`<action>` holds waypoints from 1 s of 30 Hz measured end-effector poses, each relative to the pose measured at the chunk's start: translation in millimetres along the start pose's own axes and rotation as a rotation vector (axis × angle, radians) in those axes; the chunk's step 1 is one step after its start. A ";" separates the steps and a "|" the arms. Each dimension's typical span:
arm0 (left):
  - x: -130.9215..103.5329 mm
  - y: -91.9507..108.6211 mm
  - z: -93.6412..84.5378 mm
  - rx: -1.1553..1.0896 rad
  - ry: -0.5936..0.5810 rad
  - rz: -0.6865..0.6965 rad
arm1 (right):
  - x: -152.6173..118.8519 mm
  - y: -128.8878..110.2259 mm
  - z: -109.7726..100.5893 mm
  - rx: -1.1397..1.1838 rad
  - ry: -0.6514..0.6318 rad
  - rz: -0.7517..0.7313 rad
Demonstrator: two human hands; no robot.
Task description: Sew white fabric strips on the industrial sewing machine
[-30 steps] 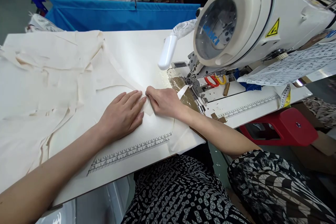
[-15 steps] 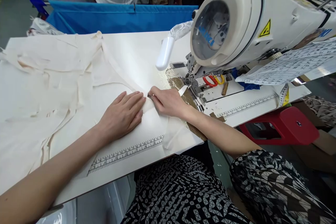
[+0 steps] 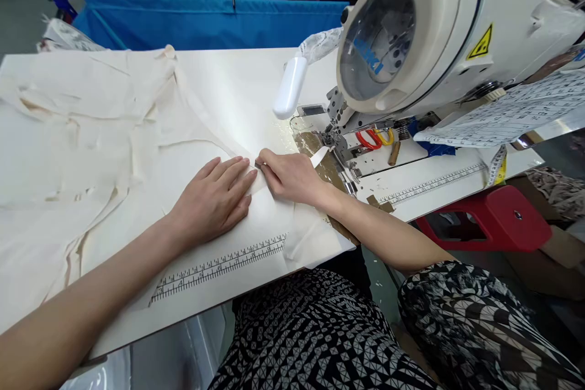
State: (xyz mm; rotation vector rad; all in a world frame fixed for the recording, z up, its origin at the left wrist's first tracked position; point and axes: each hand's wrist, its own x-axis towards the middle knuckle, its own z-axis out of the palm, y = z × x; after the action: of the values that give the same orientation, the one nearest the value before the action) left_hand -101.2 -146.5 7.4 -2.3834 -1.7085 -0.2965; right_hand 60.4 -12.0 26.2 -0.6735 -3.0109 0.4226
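Observation:
My left hand (image 3: 214, 198) lies flat, fingers stretched out, pressing cream fabric (image 3: 187, 128) onto the white table (image 3: 249, 97). Just right of its fingertips, my right hand (image 3: 287, 177) is closed in a pinch at the fabric's narrow end. A small dark, metal-looking tip (image 3: 257, 164) pokes out from between its thumb and forefinger; the rest is hidden in the hand, so its kind does not show. Past my right hand stands the sewing machine (image 3: 420, 30), with a white strip (image 3: 319, 156) by its presser foot area.
A printed ruler (image 3: 219, 269) runs along the table's front edge. Red-handled scissors (image 3: 368, 139) and yellow-handled ones (image 3: 385, 136) lie under the machine head. A blue cloth bin (image 3: 205, 21) borders the far side, with people beyond it. A red stool (image 3: 516, 213) stands at right.
The view has shifted slightly, so the machine appears a bit larger and further right. Both hands keep nearly the same place and pose on the fabric.

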 end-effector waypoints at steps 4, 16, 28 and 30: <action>-0.1 0.3 0.5 0.008 -0.006 -0.023 | -9.4 7.2 -6.6 -0.076 -0.046 -0.045; 2.4 3.7 0.9 -0.007 0.076 0.005 | -6.2 9.2 -12.0 -0.076 -0.079 -0.063; 3.4 6.9 2.0 0.044 0.064 -0.001 | -3.5 17.6 -5.9 0.034 0.032 -0.069; 3.8 7.1 1.9 0.049 0.078 0.009 | -3.1 17.5 -6.4 0.028 0.020 -0.072</action>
State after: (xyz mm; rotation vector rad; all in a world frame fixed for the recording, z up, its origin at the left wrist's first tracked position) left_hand -93.1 -144.8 6.4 -2.3130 -1.6519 -0.3373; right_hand 71.0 3.5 27.8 -0.5616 -2.9938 0.4513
